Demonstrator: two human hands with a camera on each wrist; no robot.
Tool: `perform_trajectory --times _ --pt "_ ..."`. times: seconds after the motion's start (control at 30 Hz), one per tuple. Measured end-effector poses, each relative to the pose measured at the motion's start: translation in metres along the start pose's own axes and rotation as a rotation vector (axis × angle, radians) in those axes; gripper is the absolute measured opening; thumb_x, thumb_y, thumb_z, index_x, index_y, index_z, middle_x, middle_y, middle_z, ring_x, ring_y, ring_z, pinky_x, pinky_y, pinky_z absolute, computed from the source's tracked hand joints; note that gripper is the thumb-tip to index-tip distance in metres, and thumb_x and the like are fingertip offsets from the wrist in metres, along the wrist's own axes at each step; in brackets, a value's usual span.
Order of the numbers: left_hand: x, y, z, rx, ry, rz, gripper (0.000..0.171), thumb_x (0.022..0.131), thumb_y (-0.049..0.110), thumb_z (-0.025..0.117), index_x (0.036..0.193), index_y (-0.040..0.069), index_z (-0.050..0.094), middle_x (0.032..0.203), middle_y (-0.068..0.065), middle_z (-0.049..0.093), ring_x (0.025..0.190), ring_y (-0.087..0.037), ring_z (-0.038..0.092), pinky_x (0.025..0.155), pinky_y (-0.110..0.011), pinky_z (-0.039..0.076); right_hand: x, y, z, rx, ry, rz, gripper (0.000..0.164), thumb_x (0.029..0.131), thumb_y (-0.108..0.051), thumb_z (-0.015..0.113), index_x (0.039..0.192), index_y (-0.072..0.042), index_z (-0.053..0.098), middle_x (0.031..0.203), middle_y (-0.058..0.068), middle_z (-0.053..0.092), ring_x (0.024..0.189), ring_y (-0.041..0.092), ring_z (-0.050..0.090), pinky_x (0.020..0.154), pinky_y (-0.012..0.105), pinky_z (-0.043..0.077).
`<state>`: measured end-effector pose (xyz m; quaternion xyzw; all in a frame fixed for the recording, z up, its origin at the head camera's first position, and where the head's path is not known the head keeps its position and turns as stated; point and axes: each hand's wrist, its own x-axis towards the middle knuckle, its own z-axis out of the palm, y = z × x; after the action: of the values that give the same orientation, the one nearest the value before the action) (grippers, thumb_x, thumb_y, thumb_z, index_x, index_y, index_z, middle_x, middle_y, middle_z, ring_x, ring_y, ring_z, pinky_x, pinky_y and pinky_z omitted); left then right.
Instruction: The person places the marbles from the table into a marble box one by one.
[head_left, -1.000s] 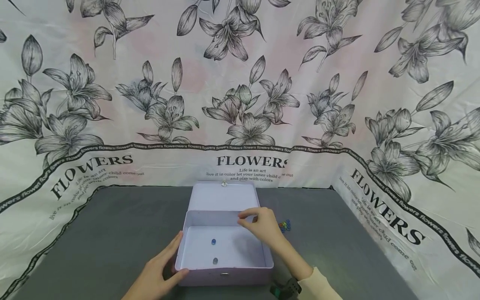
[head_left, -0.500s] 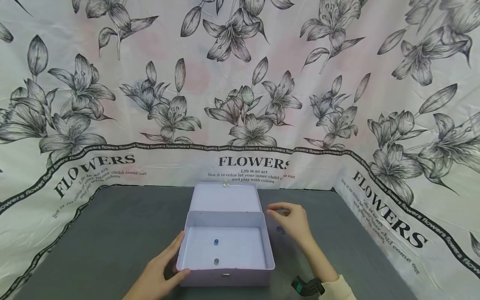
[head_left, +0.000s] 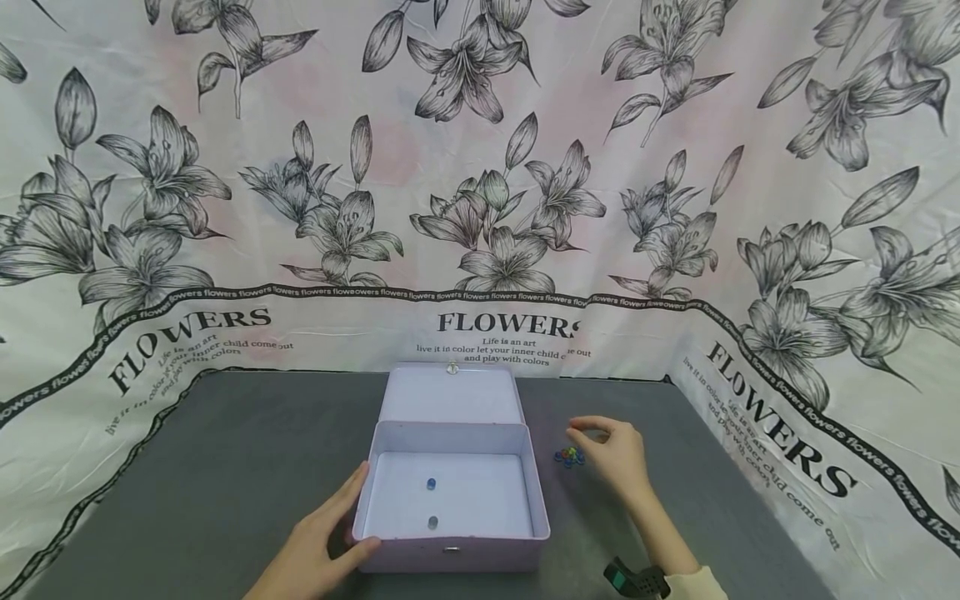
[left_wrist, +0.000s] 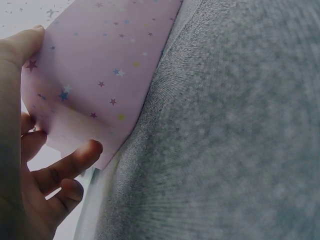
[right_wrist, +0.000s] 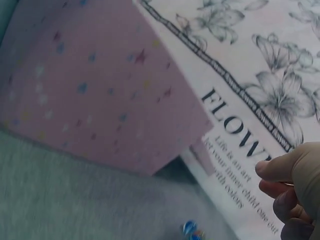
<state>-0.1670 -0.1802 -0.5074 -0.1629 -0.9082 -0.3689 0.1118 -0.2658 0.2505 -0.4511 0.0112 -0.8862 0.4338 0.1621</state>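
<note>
Head view is showing the left hand bracing the near left corner of a pale lilac, star-printed rectangular box: its thumb is gripping the front wall while its fingers are lying along the left wall. The right hand is hovering just beside a small cluster of shiny, multicoloured, glass-like beads; its thumb and index finger are curving almost together, and nothing is showing between them. That cluster is lying on the grey, cloth-covered desk, right of the box and nearer to it than to the desk's right edge.

Handling such small pieces well is probably calling for a pinch from above, fingertips parting just enough for one; a sideways nudge is likely risking a roll. The steady corner grip is seemingly helping too, guarding against sliding.

Inside, a round blue bead is lying left of centre, and a greyish, translucent bead is sitting closer to the front wall. Behind, the matching lilac lid is lying back toward the desk's far edge.
</note>
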Motion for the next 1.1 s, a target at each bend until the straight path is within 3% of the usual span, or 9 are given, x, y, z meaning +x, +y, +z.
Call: perform_trajectory --times 0.17,0.37,0.53,0.73,1.1 --pt "-0.001 0.001 -0.001 -0.007 -0.006 -0.001 0.092 0.092 0.051 0.080 0.167 0.019 0.037 0.169 -0.004 0.038 0.149 -0.028 0.044 0.110 -0.062 0.049 -0.003 0.016 0.001 -0.047 0.001 0.013 0.020 0.095 -0.014 0.081 0.112 -0.003 0.082 0.107 0.015 0.081 0.049 0.021 0.062 0.043 0.024 0.035" --pt "-0.002 0.002 -0.001 0.005 0.016 0.032 0.091 0.092 0.049 0.082 0.166 0.020 0.038 0.168 -0.004 0.041 0.147 -0.031 0.048 0.107 -0.061 0.052 -0.007 0.036 0.006 -0.073 -0.031 0.038 0.020 0.094 -0.016 0.082 0.111 -0.004 0.082 0.088 0.009 0.081 0.040 0.008 0.040 0.041 0.023 0.030" --pt "-0.001 0.001 -0.001 0.007 0.016 0.036 0.091 0.092 0.048 0.081 0.167 0.019 0.038 0.168 -0.006 0.041 0.148 -0.030 0.046 0.108 -0.060 0.051 -0.009 0.044 0.011 -0.083 -0.038 0.033 0.015 0.093 -0.013 0.083 0.106 -0.005 0.083 0.079 0.006 0.079 0.040 0.006 0.039 0.041 0.023 0.031" --pt "0.000 0.000 0.000 0.006 0.012 0.030 0.091 0.092 0.048 0.081 0.167 0.019 0.037 0.169 -0.006 0.040 0.147 -0.031 0.046 0.108 -0.061 0.051 -0.011 0.049 0.017 -0.092 -0.029 0.014 0.013 0.090 -0.010 0.085 0.101 -0.005 0.084 0.090 0.007 0.081 0.041 0.005 0.040 0.042 0.021 0.032" --pt "0.000 0.000 0.000 -0.004 -0.005 0.004 0.091 0.093 0.049 0.080 0.167 0.018 0.037 0.169 -0.005 0.039 0.148 -0.031 0.046 0.107 -0.060 0.053 -0.014 0.054 0.022 -0.090 -0.017 -0.018 0.012 0.085 -0.006 0.087 0.096 -0.004 0.084 0.080 0.004 0.078 0.040 0.000 0.036 0.042 0.019 0.029"
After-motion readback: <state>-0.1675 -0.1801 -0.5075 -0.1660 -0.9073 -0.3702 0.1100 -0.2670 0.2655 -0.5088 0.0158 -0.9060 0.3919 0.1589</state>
